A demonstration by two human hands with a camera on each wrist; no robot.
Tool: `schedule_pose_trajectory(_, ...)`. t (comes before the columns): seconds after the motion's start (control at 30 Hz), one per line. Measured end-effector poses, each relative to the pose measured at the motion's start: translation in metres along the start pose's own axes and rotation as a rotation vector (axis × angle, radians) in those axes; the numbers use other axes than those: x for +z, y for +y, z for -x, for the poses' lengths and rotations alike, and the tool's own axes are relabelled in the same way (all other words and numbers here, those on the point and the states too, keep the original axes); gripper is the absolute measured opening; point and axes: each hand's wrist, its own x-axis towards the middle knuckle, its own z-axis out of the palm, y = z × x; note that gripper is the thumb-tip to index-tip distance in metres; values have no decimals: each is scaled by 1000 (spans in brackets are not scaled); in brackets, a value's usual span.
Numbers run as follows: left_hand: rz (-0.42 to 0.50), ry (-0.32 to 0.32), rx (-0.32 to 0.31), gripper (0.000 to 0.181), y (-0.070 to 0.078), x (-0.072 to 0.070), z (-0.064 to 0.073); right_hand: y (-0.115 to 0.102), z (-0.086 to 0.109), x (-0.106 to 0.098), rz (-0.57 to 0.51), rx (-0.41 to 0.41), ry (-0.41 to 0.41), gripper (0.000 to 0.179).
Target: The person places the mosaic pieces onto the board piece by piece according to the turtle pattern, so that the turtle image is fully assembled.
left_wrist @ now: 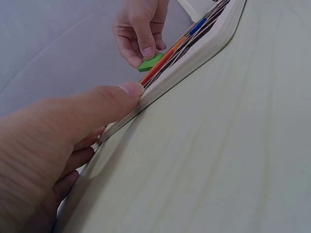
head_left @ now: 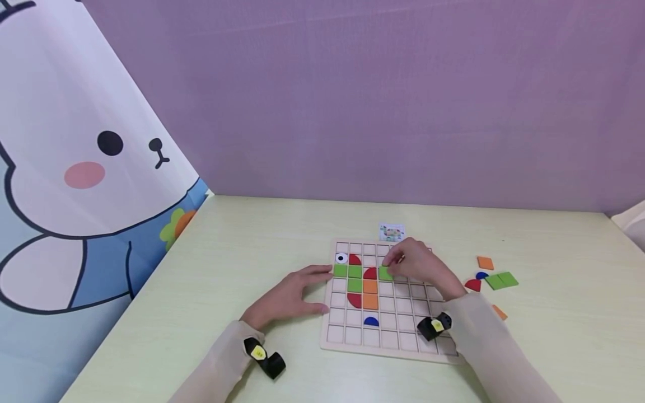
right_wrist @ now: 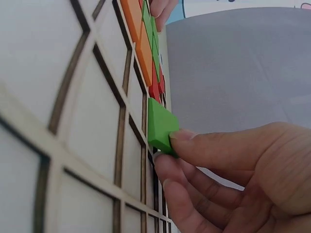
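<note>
Grid board (head_left: 387,322): pale cream, brown-lined squares
Held tile (head_left: 385,273): plain green
Eye tile (head_left: 341,258): white, black dot
Half-rounds (head_left: 371,321): blue
Quarter-rounds (head_left: 355,300): red
Loose squares (head_left: 502,281): green, orange
Card (head_left: 392,232): multicoloured print, pale ground
Bench (head_left: 166,330): pale yellow-green, faint grain
Backdrop (head_left: 353,112): plain purple
Cartoon cloth (head_left: 55,112): white and blue, black outlines, pink cheek
Sleeves (head_left: 496,341): beige

the left forearm (head_left: 214,364), sleeved, rises inward from the bottom of the head view to a bare left wrist (head_left: 255,317). the left hand (head_left: 287,294) is spread, its left thumb (left_wrist: 104,104) well apart from the nearly straight fingers (head_left: 314,271). the right forearm (head_left: 496,347), also sleeved, slants in opposite; the right hand (head_left: 415,262) reaches farther forward, right thumb (right_wrist: 214,149) and fingertips (right_wrist: 164,158) pinching, the remaining fingers bent.
</note>
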Motion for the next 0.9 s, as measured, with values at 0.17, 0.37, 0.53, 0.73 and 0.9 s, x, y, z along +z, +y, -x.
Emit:
schedule_pose_trajectory(0.17, -6, 2, 12, 68, -2, -1, 0, -4, -1, 2, 11, 10, -7, 11)
schedule_pose_trajectory(0.37, -4, 1, 13, 67, -2, -2, 1, -7, -2, 4, 20, 48, -7, 9)
schedule_pose_trajectory(0.53, 5, -4, 4, 68, -1, -4, 2, -9, -1, 6, 36, 65, 0, 8)
schedule_pose_trajectory(0.73, 10, -6, 8, 68, -1, -5, 3, -9, -1, 7, 39, 75, 6, 7)
schedule_pose_trajectory(0.9, 11, -4, 5, 69, -1, -6, 4, -10, -1, 8, 32, 71, 0, 7)
